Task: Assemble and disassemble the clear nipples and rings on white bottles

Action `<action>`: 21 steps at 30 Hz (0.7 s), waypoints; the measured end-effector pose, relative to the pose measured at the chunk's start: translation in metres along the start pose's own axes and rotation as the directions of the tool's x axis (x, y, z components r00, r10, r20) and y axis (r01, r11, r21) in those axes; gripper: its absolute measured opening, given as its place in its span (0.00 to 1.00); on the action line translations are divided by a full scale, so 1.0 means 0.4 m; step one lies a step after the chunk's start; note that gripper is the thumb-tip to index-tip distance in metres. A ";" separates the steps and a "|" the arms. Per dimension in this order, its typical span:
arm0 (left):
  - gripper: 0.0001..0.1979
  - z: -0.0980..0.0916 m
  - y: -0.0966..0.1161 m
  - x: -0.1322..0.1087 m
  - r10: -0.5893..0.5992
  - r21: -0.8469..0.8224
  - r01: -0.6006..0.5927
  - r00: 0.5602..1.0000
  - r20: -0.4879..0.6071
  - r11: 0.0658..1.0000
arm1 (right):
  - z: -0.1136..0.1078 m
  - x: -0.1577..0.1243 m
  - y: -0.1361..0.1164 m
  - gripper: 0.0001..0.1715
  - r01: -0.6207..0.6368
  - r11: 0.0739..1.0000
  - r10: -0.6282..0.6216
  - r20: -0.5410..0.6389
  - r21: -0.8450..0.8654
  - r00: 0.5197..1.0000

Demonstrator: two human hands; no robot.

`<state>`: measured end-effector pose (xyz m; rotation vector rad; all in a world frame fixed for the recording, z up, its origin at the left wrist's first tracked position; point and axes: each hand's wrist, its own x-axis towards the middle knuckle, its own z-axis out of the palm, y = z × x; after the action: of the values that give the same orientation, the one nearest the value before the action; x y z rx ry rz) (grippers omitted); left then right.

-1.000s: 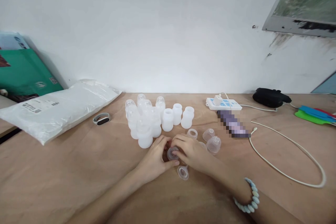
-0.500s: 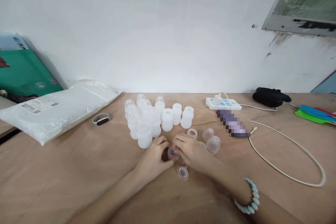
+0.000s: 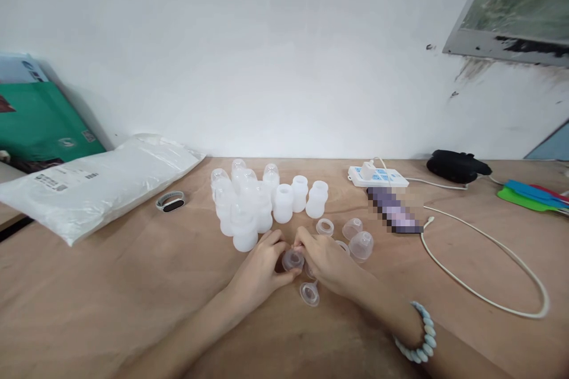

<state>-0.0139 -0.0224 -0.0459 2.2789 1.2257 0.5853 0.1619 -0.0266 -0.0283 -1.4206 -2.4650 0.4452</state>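
Note:
My left hand curls its thumb and fingers around a clear bottle collar ring with what looks like a nipple in its opening. At the ring's far right edge, the fingertips of my right hand are pinched together; what lies between them is hidden. A clear silicone nipple rests with its wide base up just in front of both hands. Another clear piece is partly covered by my right hand. Beyond it lie a loose collar ring, a second, half-hidden ring and two clear dome caps.
White baby bottles stand behind my hands, several capped and three open-necked. Left are a fitness band and a white plastic parcel. Right are a phone, power strip, white cable and black case.
My right fingers have drawn back slightly from the middle of the ring to its far edge, so more of its opening shows. My left hand keeps its hold.

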 end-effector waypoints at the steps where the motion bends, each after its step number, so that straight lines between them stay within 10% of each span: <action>1: 0.05 0.000 -0.001 0.000 0.001 -0.007 -0.001 1.000 -0.002 1.000 | -0.003 0.000 0.000 0.07 -0.015 0.999 0.015 -0.014 0.029 1.000; 11: 0.09 0.001 -0.006 -0.004 -0.012 -0.270 -0.002 0.999 -0.050 0.963 | -0.025 0.003 0.015 0.06 0.084 0.960 -0.033 -0.190 0.265 0.981; 21: 0.12 0.033 -0.026 0.005 -0.103 -0.556 0.066 0.994 -0.037 0.829 | -0.038 -0.006 0.039 0.24 0.204 0.948 -0.213 0.013 0.244 0.977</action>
<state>-0.0120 -0.0184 -0.0622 1.7172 1.0090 0.8607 0.1813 -0.0193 -0.0206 -1.0525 -2.4562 0.7045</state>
